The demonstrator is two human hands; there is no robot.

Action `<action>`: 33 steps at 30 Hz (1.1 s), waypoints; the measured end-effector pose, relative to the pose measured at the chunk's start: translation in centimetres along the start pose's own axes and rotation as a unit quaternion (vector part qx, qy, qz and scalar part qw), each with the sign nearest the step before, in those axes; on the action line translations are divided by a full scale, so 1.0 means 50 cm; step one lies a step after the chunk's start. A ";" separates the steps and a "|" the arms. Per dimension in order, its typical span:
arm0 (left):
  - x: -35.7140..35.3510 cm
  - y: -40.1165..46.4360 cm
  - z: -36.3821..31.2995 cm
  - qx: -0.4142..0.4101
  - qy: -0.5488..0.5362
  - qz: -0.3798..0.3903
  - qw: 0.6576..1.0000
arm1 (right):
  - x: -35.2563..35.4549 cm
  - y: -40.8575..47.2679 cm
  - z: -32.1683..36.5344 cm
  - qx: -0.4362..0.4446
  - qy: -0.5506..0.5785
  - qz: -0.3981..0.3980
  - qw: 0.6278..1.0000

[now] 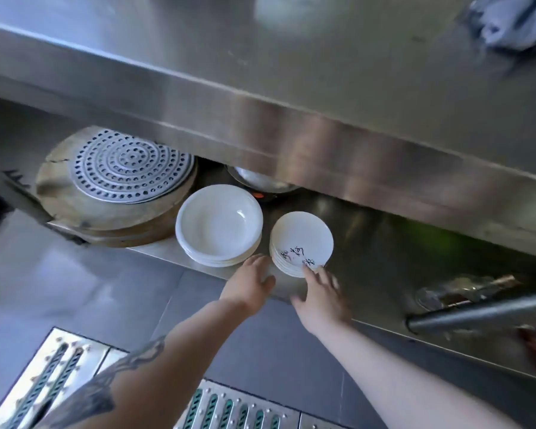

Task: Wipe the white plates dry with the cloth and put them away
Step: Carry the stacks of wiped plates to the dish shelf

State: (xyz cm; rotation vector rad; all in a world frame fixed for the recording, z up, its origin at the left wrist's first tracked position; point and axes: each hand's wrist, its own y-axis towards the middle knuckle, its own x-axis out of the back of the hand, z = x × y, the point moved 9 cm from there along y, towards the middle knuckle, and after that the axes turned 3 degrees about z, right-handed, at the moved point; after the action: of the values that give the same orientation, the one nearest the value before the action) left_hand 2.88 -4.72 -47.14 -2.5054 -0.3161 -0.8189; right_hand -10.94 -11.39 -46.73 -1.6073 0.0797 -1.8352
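Note:
A stack of small white plates (302,239) with black writing on the top one sits on the lower steel shelf (384,249). To its left stands a stack of larger, deeper white plates (218,224). My right hand (321,295) is open, its fingertips touching the near rim of the small stack. Just left of that stack, my left hand (249,283) is open with relaxed fingers and holds nothing. The grey-blue cloth (511,21) lies crumpled on the steel counter top (260,66) at the far right.
A perforated metal steamer tray (130,171) lies on a round wooden board (84,209) at the shelf's left. A metal bowl (260,181) sits behind the plates. A glass bottle (464,289) and a metal pipe (483,314) are at the right. Floor drain grates (226,407) lie below.

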 end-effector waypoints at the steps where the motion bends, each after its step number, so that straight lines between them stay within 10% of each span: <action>1: 0.030 -0.040 -0.010 0.012 0.005 -0.002 1.000 | 0.022 -0.034 0.025 0.012 -0.018 0.005 1.000; 17: 0.571 -0.494 -0.300 0.053 0.078 -0.057 0.994 | 0.458 -0.532 0.350 0.099 0.013 0.059 0.993; 33: 0.817 -0.266 -0.627 -0.063 0.085 -0.153 0.983 | 0.893 -0.356 0.337 0.063 0.002 -0.120 0.991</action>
State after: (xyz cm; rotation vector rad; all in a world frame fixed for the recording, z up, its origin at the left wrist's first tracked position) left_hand 15.14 -6.57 4.59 -2.5151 -0.6167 -1.2006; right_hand -3.79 -14.75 3.58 -1.5799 -0.2325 -1.9803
